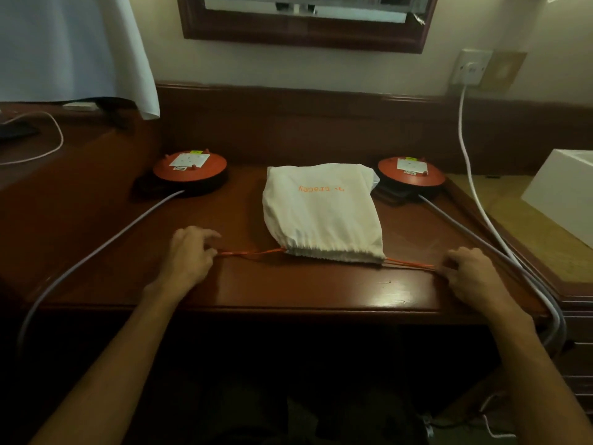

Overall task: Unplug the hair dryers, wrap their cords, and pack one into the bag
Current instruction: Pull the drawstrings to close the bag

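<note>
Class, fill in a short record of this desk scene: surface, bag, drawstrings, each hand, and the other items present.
surface: dark wooden desk
bag: white cloth bag, lying flat at centre, mouth gathered shut toward the person, bulging as if filled
drawstrings: orange cords pulled out to both sides
left hand: pinches the left cord end
right hand: grips the right cord end
other items: two red round socket reels, one either side of the bag; grey cables; white plug in wall socket
hair dryers: none visible

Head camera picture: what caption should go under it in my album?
Left hand and right hand pinch the orange drawstrings of a closed white bag on the desk.
</note>
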Available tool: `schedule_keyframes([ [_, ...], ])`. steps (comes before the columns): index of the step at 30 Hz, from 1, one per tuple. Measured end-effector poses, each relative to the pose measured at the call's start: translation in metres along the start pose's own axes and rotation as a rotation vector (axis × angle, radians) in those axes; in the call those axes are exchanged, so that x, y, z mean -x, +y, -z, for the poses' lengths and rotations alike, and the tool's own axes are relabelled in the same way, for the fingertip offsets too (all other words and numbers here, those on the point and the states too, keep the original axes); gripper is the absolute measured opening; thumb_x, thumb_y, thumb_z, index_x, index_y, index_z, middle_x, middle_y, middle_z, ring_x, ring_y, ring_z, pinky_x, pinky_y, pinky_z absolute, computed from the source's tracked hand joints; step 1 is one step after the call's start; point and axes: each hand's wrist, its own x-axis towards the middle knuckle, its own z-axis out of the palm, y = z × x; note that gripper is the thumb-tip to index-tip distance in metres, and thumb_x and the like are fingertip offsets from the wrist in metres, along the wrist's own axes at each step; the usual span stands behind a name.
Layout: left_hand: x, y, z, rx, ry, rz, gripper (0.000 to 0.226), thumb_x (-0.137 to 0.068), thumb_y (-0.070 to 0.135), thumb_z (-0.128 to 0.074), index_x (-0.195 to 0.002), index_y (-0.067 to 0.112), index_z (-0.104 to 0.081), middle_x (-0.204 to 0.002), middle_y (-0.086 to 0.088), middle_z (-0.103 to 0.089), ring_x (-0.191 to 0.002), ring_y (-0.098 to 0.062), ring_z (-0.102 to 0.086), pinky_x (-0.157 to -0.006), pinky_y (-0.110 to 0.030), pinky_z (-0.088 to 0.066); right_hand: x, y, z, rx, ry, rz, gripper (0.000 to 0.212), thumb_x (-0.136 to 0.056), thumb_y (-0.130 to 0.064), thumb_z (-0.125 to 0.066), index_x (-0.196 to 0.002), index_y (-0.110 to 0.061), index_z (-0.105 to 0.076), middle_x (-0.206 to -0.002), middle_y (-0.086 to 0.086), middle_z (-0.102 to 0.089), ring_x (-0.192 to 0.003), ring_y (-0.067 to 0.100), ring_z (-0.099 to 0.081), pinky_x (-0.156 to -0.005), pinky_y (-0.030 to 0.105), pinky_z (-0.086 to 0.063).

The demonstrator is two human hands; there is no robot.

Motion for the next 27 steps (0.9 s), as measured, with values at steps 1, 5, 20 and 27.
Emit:
schedule_keyframes([
  [1,0.002,0.012,-0.001,-0.048,-0.032,-0.040,0.038,-0.091,0.022,-0.072,-0.128,0.027,-0.066,-0.137,-0.005,-0.059,-0.130,-0.024,-0.049,-0.108,-0.043,-0.043,0.002,-0.010,0.002,0.049,0.002,0.019,0.009,-0.091,-0.022,-0.073,-0.095,-0.014,-0.069,-0.091,0.003,-0.058,-0.095,0.028,-0.048,-0.082,0.039,-0.040],
  [5,0.013,0.074,-0.018,0.033,-0.138,-0.195,0.048,-0.094,0.045,-0.065,-0.138,0.029,-0.056,-0.140,-0.002,-0.056,-0.134,-0.024,-0.044,-0.111,-0.047,-0.036,0.004,-0.068,-0.009,0.039,-0.015,0.146,0.035,-0.095,-0.034,-0.063,-0.129,-0.022,-0.062,-0.131,0.002,-0.060,-0.123,0.025,-0.047,-0.103,0.046,-0.036],
  [20,0.006,0.025,-0.024,0.316,0.185,-0.192,0.011,-0.079,0.022,-0.084,-0.073,0.018,-0.075,-0.070,0.005,-0.070,-0.066,-0.011,-0.065,-0.066,-0.036,-0.056,0.003,-0.067,-0.045,-0.542,0.163,0.104,0.036,-0.090,-0.025,-0.072,-0.066,-0.002,-0.059,-0.059,0.012,-0.057,-0.053,0.024,-0.048,-0.052,0.032,-0.038],
  [27,0.007,0.041,-0.011,0.121,-0.090,-0.097,0.040,-0.091,0.032,-0.072,-0.130,0.028,-0.063,-0.127,-0.002,-0.060,-0.128,-0.024,-0.049,-0.105,-0.041,-0.042,-0.001,-0.086,-0.046,-0.210,0.103,0.069,0.024,-0.093,-0.034,-0.069,-0.112,-0.019,-0.069,-0.121,0.000,-0.060,-0.120,0.025,-0.047,-0.104,0.043,-0.029],
])
